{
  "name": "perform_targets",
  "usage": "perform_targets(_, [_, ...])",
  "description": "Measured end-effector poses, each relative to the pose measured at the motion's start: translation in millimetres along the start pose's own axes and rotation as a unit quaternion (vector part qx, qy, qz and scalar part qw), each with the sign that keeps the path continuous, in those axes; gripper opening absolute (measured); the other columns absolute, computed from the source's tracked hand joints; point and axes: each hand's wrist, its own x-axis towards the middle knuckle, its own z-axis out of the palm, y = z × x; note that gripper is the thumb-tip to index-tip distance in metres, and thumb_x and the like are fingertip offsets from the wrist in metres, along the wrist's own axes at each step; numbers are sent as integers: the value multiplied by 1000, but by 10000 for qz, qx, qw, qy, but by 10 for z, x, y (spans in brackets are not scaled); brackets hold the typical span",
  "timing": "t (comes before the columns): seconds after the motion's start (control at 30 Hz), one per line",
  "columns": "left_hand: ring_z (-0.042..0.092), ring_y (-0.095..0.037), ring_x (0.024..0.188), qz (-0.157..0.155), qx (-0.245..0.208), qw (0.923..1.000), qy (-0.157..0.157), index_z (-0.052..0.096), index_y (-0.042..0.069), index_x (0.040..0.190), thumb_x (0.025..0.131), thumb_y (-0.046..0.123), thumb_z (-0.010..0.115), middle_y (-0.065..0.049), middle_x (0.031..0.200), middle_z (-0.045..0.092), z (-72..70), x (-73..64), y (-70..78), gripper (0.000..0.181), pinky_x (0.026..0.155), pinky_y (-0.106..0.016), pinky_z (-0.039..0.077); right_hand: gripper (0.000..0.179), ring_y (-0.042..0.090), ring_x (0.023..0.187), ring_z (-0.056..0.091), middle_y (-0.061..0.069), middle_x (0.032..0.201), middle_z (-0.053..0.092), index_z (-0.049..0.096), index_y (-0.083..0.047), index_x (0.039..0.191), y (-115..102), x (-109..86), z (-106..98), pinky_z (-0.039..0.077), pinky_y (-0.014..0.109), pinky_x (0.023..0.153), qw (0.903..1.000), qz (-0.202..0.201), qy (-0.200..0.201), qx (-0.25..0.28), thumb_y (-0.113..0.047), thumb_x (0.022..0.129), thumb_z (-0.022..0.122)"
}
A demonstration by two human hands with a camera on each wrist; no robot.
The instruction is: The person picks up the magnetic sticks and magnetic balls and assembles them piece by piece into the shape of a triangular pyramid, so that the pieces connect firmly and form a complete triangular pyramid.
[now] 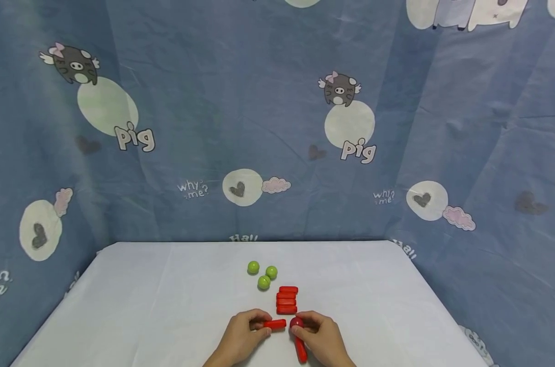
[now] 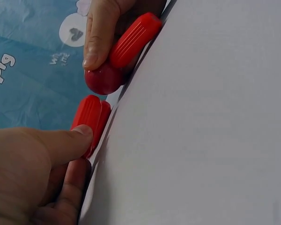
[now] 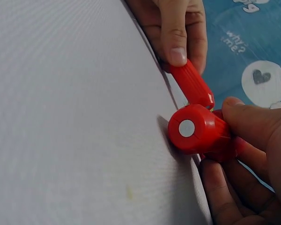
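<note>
My left hand (image 1: 241, 334) pinches a short red ridged rod (image 1: 275, 324) between thumb and fingers, low over the white table. In the left wrist view, the thumb lies along the side of this rod (image 2: 86, 117). My right hand (image 1: 320, 334) grips a dark red ball (image 1: 296, 322) with thumb and fingertips. Joined to that ball is a second red rod (image 1: 301, 350), which points toward the table's near side; its end bears a white round spot (image 3: 187, 128) in the right wrist view. The left rod's free tip is close to the ball.
Just beyond the hands, several red rods (image 1: 286, 302) lie side by side in a row. Three green balls (image 1: 264, 282) sit farther back. A white cloth covers the table (image 1: 121, 295), and a blue printed curtain (image 1: 259, 112) hangs behind it.
</note>
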Motion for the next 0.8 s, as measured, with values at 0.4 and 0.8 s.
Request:
perform_targets(0.4, [62,-12,84,-26,-275,9995,-155,75,12,103,85,9,81,1,95,71,34,-70,23,19,71,-22,54,41,13,87,68,7,110,76,74,-7,117,15,-10,2,60,27,77,9997,-189,-91,79,-32,86,83])
perform_targets(0.8, [62,-14,82,-83,-322,9994,-69,75,11,103,85,8,81,0,94,71,47,-66,13,20,71,-21,55,40,14,87,69,7,106,76,75,-7,115,-15,-19,31,61,29,78,9998,-176,96,50,-31,85,84])
